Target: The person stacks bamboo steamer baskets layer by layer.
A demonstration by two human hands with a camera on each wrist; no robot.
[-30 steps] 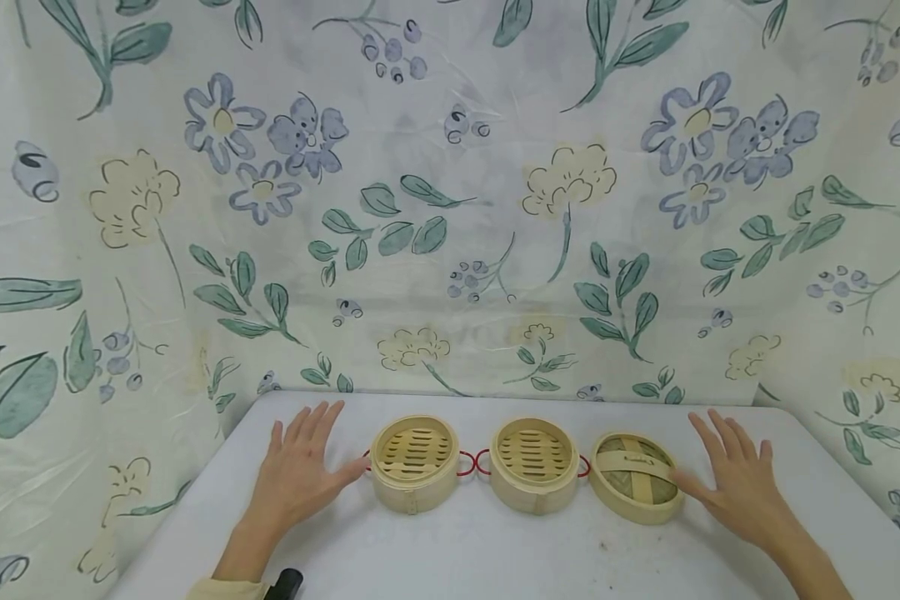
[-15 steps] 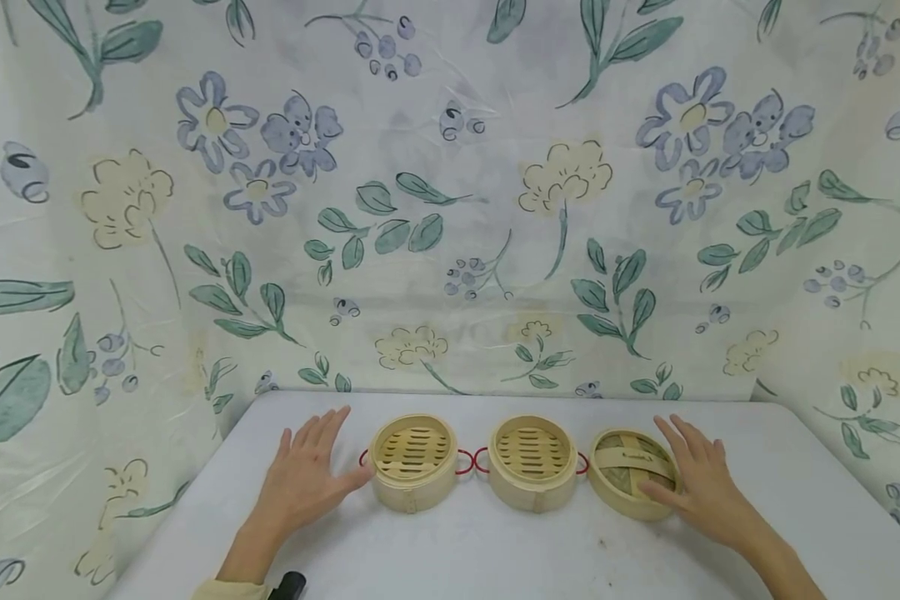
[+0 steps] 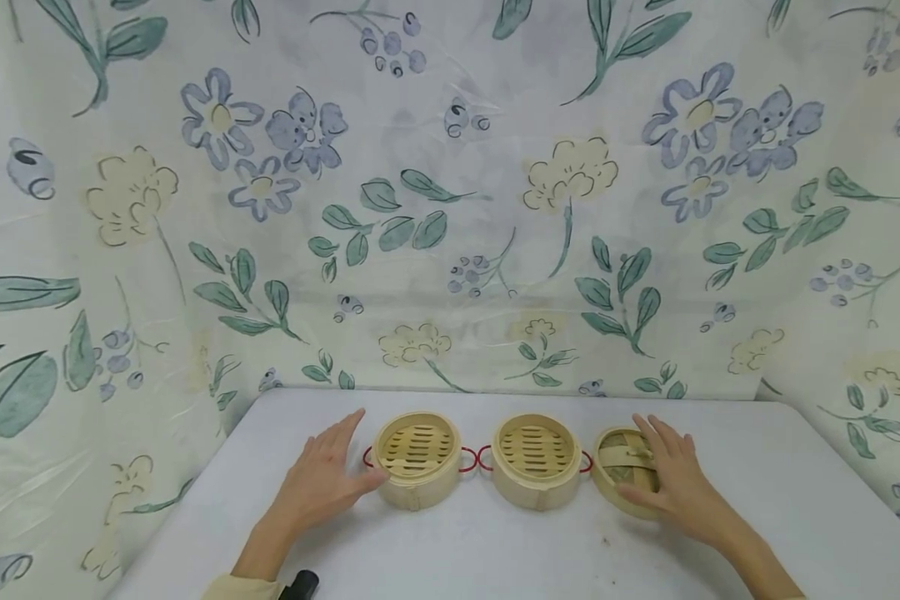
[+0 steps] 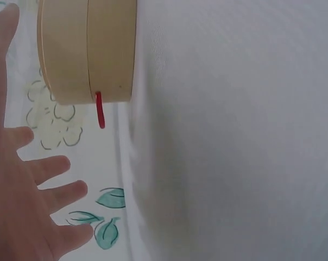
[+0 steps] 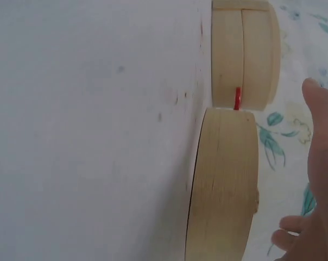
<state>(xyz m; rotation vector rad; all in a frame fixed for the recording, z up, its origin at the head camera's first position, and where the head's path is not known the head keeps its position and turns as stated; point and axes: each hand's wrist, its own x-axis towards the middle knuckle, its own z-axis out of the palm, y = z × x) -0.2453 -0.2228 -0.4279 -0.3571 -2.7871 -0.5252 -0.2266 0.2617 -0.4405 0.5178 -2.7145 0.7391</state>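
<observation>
Two round bamboo steamer baskets with slatted floors and red side handles stand side by side on the white table: a left steamer basket and a middle steamer basket. To their right lies a woven bamboo steamer lid with a strap across its top. My left hand, fingers spread, is at the left basket's left side, its thumb overlapping the rim in the head view. Over the lid's right part hovers my right hand, fingers extended, covering some of it. In the right wrist view the lid shows edge-on below that hand.
The white table carries a few small dark specks in front of the lid. Behind it hangs a floral cloth, which also covers both sides. A black wrist device sits at the left sleeve.
My right hand has moved left, from beside the lid to over its right part. The left hand has shifted slightly right, closer to the left basket. Baskets and lid stay in place.
</observation>
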